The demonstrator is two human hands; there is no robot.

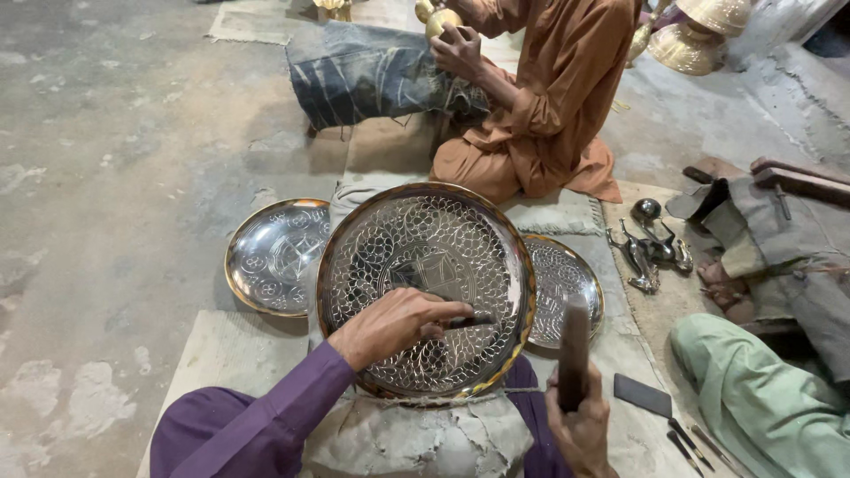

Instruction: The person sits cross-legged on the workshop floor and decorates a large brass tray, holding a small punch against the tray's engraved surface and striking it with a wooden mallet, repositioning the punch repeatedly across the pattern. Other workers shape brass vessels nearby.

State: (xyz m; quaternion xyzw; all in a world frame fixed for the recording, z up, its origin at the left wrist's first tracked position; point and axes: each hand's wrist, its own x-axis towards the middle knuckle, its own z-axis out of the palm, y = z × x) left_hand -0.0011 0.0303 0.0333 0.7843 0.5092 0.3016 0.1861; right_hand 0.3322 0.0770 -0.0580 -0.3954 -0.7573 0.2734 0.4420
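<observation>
A large round engraved metal plate [381,230] with a brass-coloured rim lies tilted on a padded grey support [416,438] in front of me. My left hand [394,323] rests on the plate's lower half and grips a thin dark chisel [471,321], whose tip touches the engraved surface. My right hand [583,429] is below the plate's right edge and holds a dark wooden mallet [574,350] upright, apart from the chisel. Both my sleeves are purple.
Two smaller engraved plates [270,257] [567,283] lie left and right of the big one. A person in an orange garment [558,97] sits beyond, holding a brass object. Small metal figures [651,248], a dark flat block [643,395] and loose chisels [691,443] lie at right, beside a green-clothed leg [761,398].
</observation>
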